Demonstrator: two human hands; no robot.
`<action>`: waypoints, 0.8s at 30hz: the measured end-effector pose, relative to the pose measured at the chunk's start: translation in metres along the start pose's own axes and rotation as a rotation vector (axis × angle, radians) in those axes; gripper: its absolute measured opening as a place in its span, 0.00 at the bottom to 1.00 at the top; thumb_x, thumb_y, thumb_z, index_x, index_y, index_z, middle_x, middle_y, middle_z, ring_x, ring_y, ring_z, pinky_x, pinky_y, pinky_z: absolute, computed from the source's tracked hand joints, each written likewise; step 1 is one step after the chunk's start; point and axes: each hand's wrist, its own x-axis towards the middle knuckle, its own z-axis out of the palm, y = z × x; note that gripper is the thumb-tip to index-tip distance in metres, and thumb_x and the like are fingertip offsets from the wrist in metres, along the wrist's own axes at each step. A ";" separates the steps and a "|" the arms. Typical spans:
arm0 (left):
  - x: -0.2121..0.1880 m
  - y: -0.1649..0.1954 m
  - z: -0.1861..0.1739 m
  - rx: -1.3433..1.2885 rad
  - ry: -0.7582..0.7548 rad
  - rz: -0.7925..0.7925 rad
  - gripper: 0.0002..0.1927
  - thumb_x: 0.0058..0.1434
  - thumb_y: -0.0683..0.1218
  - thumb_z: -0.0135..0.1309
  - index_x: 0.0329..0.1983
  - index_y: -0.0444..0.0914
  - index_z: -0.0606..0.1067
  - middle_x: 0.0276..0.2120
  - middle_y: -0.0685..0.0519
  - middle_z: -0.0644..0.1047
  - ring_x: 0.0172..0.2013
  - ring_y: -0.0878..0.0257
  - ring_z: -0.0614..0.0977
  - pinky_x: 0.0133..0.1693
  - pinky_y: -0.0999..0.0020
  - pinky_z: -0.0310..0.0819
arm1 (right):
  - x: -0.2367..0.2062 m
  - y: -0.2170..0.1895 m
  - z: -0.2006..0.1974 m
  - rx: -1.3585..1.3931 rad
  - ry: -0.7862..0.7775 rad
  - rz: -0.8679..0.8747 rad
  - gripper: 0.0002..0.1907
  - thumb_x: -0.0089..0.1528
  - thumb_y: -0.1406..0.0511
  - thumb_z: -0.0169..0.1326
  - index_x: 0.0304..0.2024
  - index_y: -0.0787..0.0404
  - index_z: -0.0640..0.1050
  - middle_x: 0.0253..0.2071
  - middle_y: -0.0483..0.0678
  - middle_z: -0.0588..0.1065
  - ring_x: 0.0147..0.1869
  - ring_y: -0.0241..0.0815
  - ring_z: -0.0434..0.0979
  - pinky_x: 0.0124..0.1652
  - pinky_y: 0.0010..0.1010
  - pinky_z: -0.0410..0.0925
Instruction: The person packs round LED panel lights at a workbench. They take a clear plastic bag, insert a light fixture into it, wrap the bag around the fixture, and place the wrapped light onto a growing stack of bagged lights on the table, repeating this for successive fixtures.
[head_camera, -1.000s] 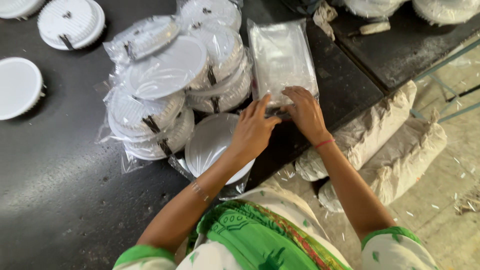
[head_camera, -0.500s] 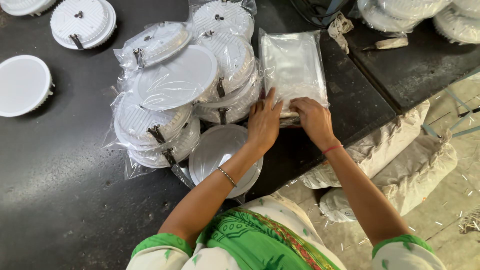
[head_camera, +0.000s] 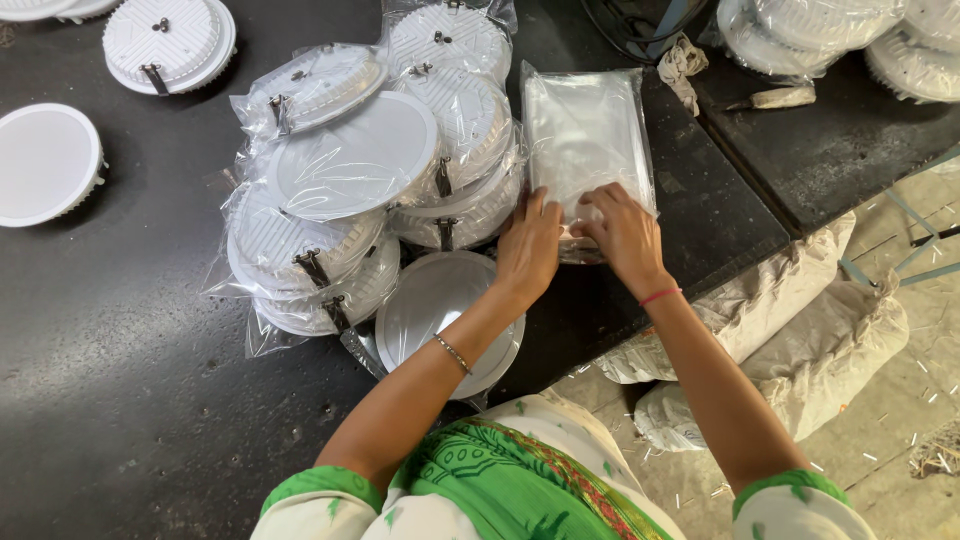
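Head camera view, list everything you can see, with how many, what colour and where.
Stack of clear plastic bags: one, see-through, on the black table right of the lamp pile, both hands on its near end.
Bagged round lamp fixtures: a pile of about eight, white in clear wrap, table centre.
Unbagged round fixtures: about three, white, table's far left.
More bagged fixtures: a few, white, top right.
Crumpled rag: one, off-white, beyond the bags.
Black table: one, dark.
Filled sacks: two, whitish, on the floor at right.
Bangle: one, metal, left wrist.
Thread band: one, red, right wrist.
Left hand: flat on the bags.
Right hand: fingers bent at the bags' edge.
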 end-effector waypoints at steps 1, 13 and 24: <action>0.002 0.000 0.002 0.010 -0.012 -0.040 0.12 0.60 0.36 0.53 0.48 0.34 0.74 0.69 0.41 0.63 0.59 0.39 0.73 0.56 0.49 0.71 | 0.005 0.002 0.002 -0.042 0.021 -0.040 0.12 0.55 0.65 0.64 0.41 0.60 0.80 0.43 0.46 0.77 0.38 0.48 0.79 0.38 0.40 0.70; 0.028 0.007 0.000 0.087 0.106 0.075 0.07 0.59 0.42 0.57 0.40 0.37 0.77 0.61 0.49 0.71 0.53 0.48 0.76 0.51 0.53 0.72 | 0.029 0.031 0.015 0.055 0.073 -0.058 0.04 0.64 0.66 0.58 0.36 0.57 0.83 0.35 0.44 0.78 0.45 0.49 0.75 0.43 0.40 0.68; 0.025 -0.010 -0.001 -0.062 0.149 0.097 0.05 0.61 0.36 0.50 0.37 0.37 0.75 0.55 0.53 0.75 0.51 0.49 0.77 0.52 0.51 0.69 | 0.003 -0.006 -0.005 -0.175 0.204 -0.165 0.04 0.59 0.67 0.61 0.36 0.59 0.81 0.37 0.47 0.78 0.46 0.51 0.75 0.45 0.39 0.70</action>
